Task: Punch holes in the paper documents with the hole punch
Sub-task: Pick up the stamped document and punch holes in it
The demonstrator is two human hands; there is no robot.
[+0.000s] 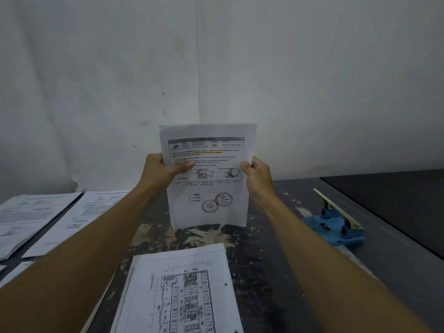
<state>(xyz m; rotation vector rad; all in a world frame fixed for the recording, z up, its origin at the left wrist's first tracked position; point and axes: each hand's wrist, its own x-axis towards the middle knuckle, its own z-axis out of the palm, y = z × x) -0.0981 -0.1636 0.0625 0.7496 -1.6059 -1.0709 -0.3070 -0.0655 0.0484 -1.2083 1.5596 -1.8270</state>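
We are holding a small sheaf of paper documents [209,179] upright in front of us, above the middle of the table [276,236], its lower edge touching or just clear of the scuffed surface; we cannot tell which. Our left hand [159,168] is pinching the left edge, thumb lying across the printed face, and our right hand [255,173] is clamping the right edge with the thumb in front and the fingers curled behind. The long axis of the sheaf is running vertically, the stamped end pointing down.

The hole punch [335,224] is sitting on the table to our right, blue-based with a pale lever raised, well apart from the sheaf and nearer our right hand than our left. As we are judging it, the sheaf is going to have to swing down flat and travel rightward, one long edge leading into the punch's slot. The slot itself is facing away from us and is hard to make out.

Nearer to us, a floor-plan sheet [182,289] is lying flat between our forearms; dark dots near its right edge may be punched holes. A stack of papers [31,212] is resting at the left, partly cut off by the frame. How many leaves we are gripping is not showing, and the print is too blurred to read.
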